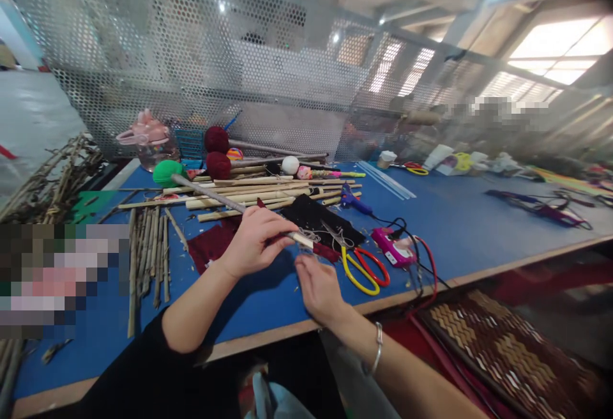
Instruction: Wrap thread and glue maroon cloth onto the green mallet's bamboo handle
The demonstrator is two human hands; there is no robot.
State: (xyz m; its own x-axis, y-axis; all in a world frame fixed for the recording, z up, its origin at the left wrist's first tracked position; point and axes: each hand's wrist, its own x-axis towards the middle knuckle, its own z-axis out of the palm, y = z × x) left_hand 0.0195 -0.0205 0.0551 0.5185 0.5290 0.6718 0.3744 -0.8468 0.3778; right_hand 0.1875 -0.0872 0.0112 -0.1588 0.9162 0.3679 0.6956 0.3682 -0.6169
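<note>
My left hand [256,240] is closed around a grey-brown stick [215,198], which slants from upper left down to the right. The stick's pale end [302,240] pokes out past my fingers. Just below that end is my right hand [320,286], its fingers drawn together; whatever they pinch is too small to make out. Scissors [358,270] with yellow and red handles lie to the right of it. Black cloth [323,218] and loose string [310,232] lie behind the hands, with dark red cloth [204,244] on the left.
Pale sticks [249,197] lie behind my hands, near yarn balls [218,167] and a green ball [168,173]. Rough twigs [152,250] are on the left. A blue glue gun [354,200] and pink device [393,246] trail cables. Perforated metal panels [201,55] border the blue table [460,227].
</note>
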